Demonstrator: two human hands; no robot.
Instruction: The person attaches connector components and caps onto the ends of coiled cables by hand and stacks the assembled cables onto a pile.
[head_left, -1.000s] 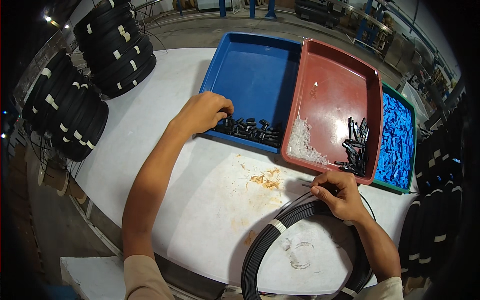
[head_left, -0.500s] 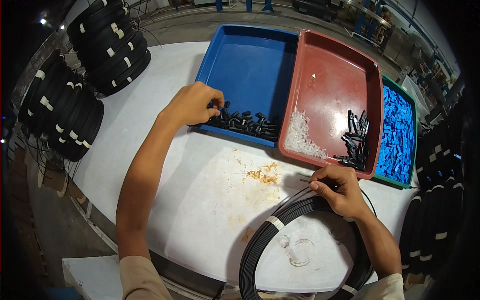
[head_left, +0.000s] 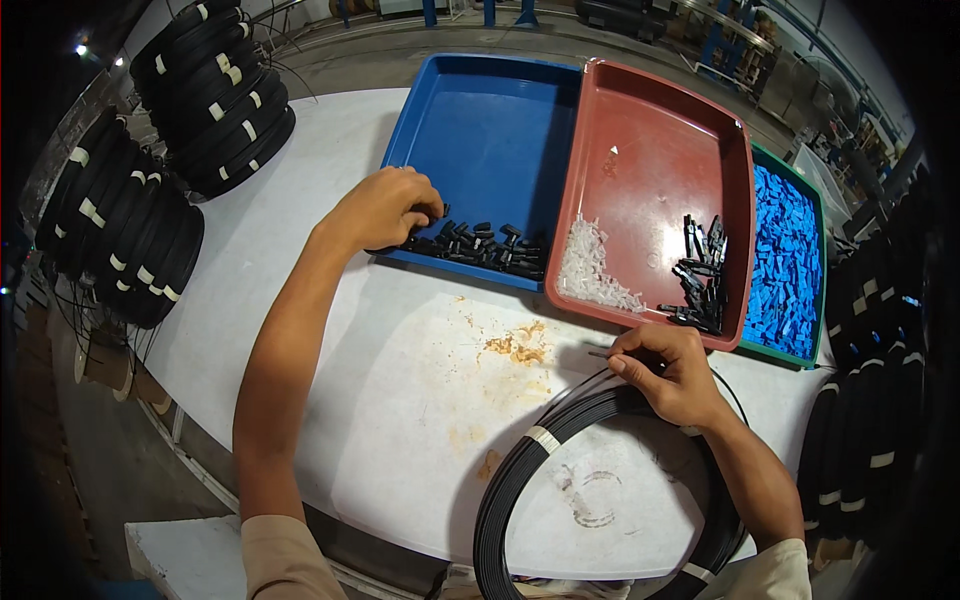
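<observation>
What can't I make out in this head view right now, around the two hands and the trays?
- Head view: whatever the left hand pinches among the small black parts in the blue tray is hidden by its curled fingers.
- The cable end that the right hand holds is too thin to read.
- The black cable coil is cut off by the lower edge.
- The green tray is partly hidden by the red tray.

Blue tray (head_left: pixel 480 120), red tray (head_left: pixel 660 160), blk parts (head_left: pixel 480 245)
</observation>
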